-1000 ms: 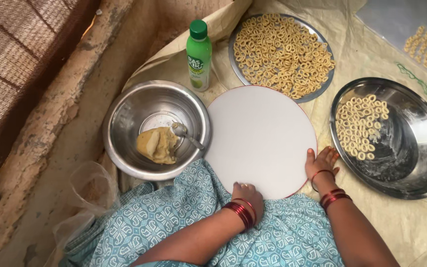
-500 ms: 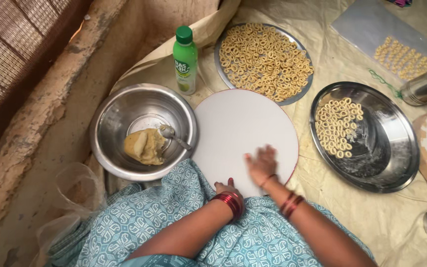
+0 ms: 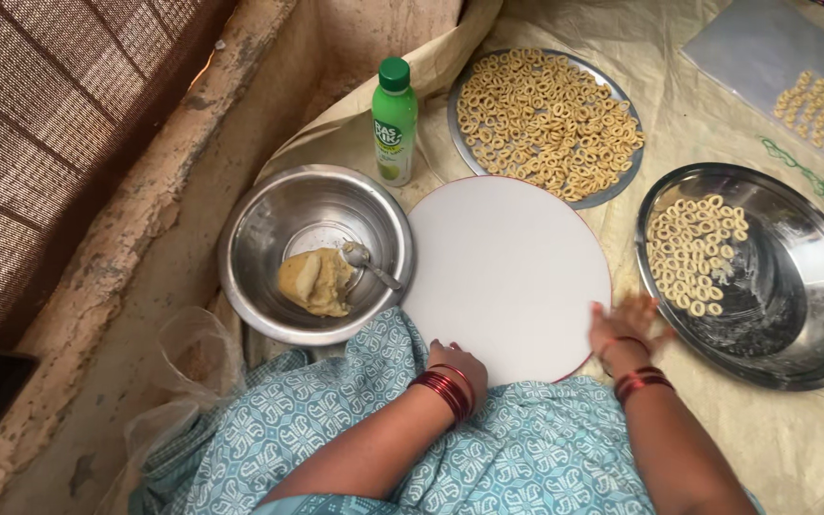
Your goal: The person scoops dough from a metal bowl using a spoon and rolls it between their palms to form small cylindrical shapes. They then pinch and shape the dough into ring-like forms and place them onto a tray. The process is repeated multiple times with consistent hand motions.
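Observation:
A round white board (image 3: 507,272) lies flat in front of me. My left hand (image 3: 457,360) rests on its near edge, fingers curled down, red bangles on the wrist. My right hand (image 3: 624,322) is blurred at the board's right edge, fingers spread, holding nothing I can see. Left of the board stands a steel bowl (image 3: 269,224) with a lump of tan dough (image 3: 314,282) and a spoon (image 3: 366,261) in it. A steel plate (image 3: 793,296) to the right holds small dough rings (image 3: 693,253) on its left side.
A second steel plate (image 3: 622,186) full of dough rings sits behind the board, a green-capped bottle (image 3: 394,121) beside it. More rings lie on a plastic sheet (image 3: 765,48) at the far right. A mud ledge and woven screen run along the left. My patterned blue cloth covers my lap.
My right hand has swept from the middle of the board to its right edge. The left hand has stayed on the near edge. The camera view has shifted slightly.

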